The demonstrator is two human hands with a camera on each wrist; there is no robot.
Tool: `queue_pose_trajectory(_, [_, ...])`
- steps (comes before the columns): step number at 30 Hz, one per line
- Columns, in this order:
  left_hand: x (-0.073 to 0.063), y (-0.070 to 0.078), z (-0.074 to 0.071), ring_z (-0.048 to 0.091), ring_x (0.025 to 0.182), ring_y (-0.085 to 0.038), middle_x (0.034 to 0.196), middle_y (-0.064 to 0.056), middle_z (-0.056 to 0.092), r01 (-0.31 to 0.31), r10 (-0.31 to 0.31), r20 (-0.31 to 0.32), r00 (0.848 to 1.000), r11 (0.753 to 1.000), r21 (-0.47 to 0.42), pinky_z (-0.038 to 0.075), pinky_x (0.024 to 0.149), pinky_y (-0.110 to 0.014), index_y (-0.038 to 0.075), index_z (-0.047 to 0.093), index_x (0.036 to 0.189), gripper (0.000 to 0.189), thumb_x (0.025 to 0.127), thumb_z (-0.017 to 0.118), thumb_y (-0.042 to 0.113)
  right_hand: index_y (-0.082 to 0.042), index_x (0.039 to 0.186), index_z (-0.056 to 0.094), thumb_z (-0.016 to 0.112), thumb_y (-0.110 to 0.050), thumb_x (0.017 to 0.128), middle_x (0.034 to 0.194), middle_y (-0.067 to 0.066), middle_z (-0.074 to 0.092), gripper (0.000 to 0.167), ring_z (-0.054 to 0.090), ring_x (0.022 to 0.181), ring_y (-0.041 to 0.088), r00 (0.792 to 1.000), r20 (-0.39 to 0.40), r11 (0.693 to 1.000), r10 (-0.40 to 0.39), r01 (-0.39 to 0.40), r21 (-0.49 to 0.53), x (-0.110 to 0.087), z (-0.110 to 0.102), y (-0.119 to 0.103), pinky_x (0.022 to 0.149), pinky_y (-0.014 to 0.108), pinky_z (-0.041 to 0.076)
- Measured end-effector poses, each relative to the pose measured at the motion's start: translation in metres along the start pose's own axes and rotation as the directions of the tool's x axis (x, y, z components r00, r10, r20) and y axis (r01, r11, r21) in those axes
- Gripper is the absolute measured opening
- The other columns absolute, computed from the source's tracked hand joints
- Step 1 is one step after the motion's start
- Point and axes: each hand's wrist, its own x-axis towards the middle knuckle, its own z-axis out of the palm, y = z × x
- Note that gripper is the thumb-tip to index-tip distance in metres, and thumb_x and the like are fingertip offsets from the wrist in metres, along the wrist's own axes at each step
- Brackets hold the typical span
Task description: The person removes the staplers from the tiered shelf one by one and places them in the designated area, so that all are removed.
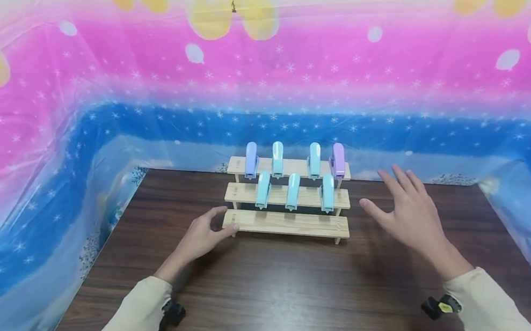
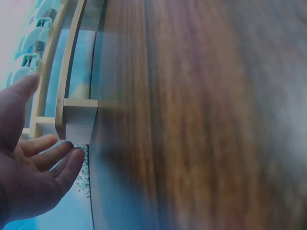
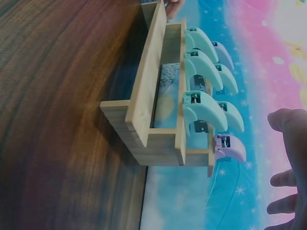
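A three-tier wooden rack [image 1: 286,223] stands on the table, with small staplers on its upper two tiers. On the top tier are a blue stapler [image 1: 250,159], two teal ones [image 1: 278,159] and, at the right end, a purple stapler [image 1: 337,161]. Three teal staplers [image 1: 293,191] line the middle tier. My left hand [image 1: 199,237] is at the left end of the bottom tier, thumb and fingers spread about its corner; whether it touches the wood I cannot tell. Held in the air right of the rack, my right hand [image 1: 408,215] has its fingers spread and holds nothing.
The dark wood-grain table [image 1: 281,296] extends in front of the rack and to both sides. Behind it hangs a pink and blue patterned cloth [image 1: 302,88], which also runs along the left and right sides. Black wrist straps [image 1: 440,307] sit at both sleeves.
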Motion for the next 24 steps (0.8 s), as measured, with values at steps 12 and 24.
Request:
queue_pose_trajectory(12, [0.008,-0.001,0.009,0.073,0.103,-0.026,0.123,-0.016,0.071,-0.027,0.025,-0.019,1.0,0.996,-0.087,0.061,0.087,-0.044,0.006,0.052,0.148,0.07,0.093,0.076,0.043,-0.015,0.159,0.038,0.056,-0.071,0.093,0.164,0.018,0.033,0.089,0.032,0.146,0.05,0.999,0.033,0.995,0.041,-0.044,0.085,0.028,-0.003,-0.004,0.114,0.074,0.025])
queue_pose_trajectory(24, [0.01,-0.001,0.01,0.068,0.114,-0.034,0.141,-0.023,0.059,-0.019,0.015,-0.034,0.999,0.994,-0.105,0.06,0.091,-0.046,0.003,0.053,0.147,0.067,0.092,0.079,0.033,-0.011,0.15,0.051,0.062,-0.062,0.095,0.152,0.016,0.052,0.077,0.045,0.14,0.044,0.998,-0.041,0.973,0.052,-0.041,0.226,0.06,0.012,0.0,0.113,0.066,0.035])
